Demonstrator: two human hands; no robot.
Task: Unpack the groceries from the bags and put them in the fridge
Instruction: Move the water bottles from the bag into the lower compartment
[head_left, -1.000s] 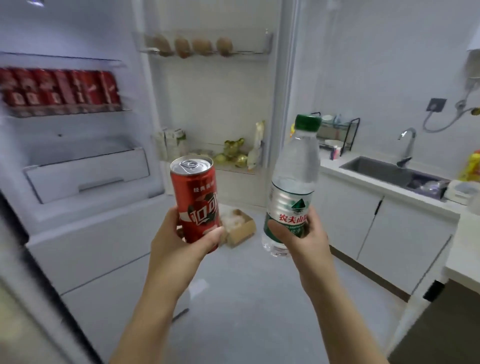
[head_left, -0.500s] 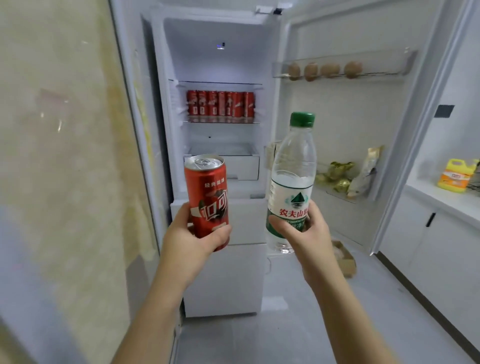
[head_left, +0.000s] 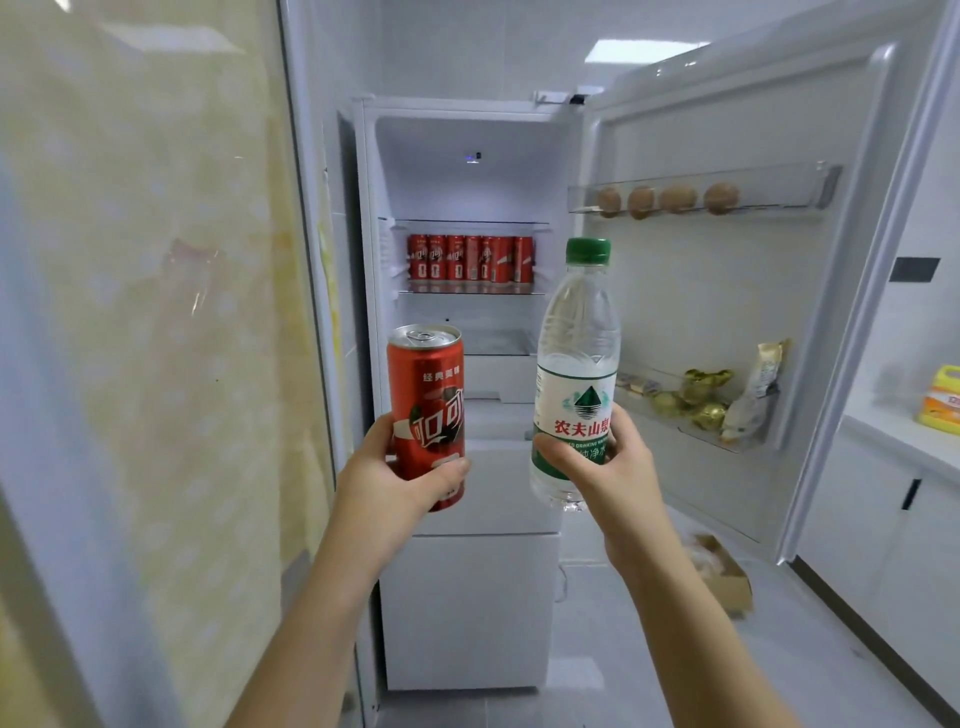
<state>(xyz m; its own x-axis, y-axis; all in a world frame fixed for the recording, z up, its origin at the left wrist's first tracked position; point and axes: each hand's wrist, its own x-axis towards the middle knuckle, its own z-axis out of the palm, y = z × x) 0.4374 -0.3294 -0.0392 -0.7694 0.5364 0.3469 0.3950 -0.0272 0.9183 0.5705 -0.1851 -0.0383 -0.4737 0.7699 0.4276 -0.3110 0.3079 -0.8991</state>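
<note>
My left hand (head_left: 387, 480) grips a red soda can (head_left: 427, 397) upright in front of the open fridge (head_left: 467, 171). A clear water bottle (head_left: 576, 358) with a green cap and green-white label is held upright by my right hand (head_left: 613, 478). Both are raised side by side before the fridge's lower compartment. Inside, a row of several red cans (head_left: 470, 258) stands on a glass shelf. The open door (head_left: 727, 291) swings out to the right; its top rack holds several brown round items (head_left: 670, 200), its lower rack gold-wrapped items (head_left: 698, 397) and a packet.
A pale wall panel (head_left: 156, 338) fills the left side, close to my left arm. A cardboard box (head_left: 724, 574) lies on the floor below the door. White cabinets and a counter with a yellow bottle (head_left: 943, 402) run along the right.
The view has swung left and moved nearer, so the fridge interior now faces me head-on. Both hands keep the can and bottle raised in much the same pose.
</note>
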